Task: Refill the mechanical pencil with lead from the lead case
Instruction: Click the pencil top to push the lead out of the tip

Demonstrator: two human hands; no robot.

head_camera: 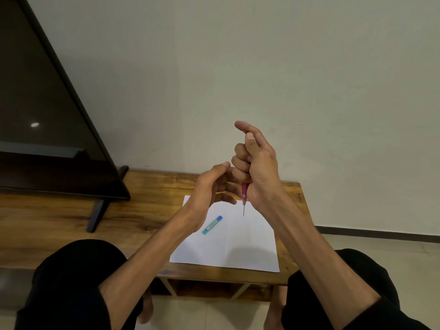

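Head view: right hand [258, 167] raised above the paper [238, 239], fingers [240, 163] clamped on the upright pencil [244, 190]; left hand [209, 186] beside it, fingers loosely curled, holding nothing.

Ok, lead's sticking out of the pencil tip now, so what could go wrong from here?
1. The long thin lead hanging below the pink pencil in the right hand looks unsupported; it may snap or slip out onto the paper.
2. The left hand hovers close and could knock it.
3. The lead case lies loose and might roll.
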